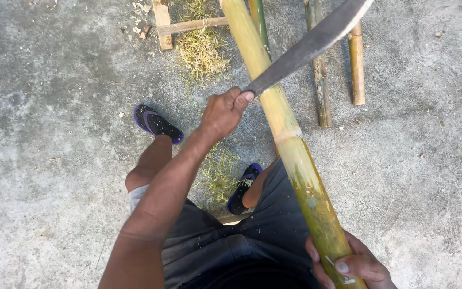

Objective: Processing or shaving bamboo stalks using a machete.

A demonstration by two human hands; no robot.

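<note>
The bamboo pole (290,144) runs on a long slant from the top of the view down to the lower right, pale yellow up high, green and mottled toward the near end. Across it, above a node, lies the blade of a machete (308,45), dark and curved, its edge against the pole's upper side and its tip running off past the top right corner.

The left hand (223,112) is clenched tight around the machete's handle, fingers wrapped so fully that the handle itself is hidden, thumb pressed along the top right where blade meets grip. That hand sits just left of the pole, close beside it. The forearm comes up from the lower left in one straight line, wrist slightly bent toward the pole.

Down at the bottom right, the right hand (351,265) is closed around the green end of the pole, fingers curled over it from beneath, thumb laid on top.

Beneath, dark shorts and two feet in black sandals with purple edges (158,124) on the concrete floor (54,80). Pale shavings (201,51) lie heaped by the pole higher up, more by the feet. Thinner bamboo pieces (355,67) lie to the right, and a small wooden frame (177,25) sits at the top.
</note>
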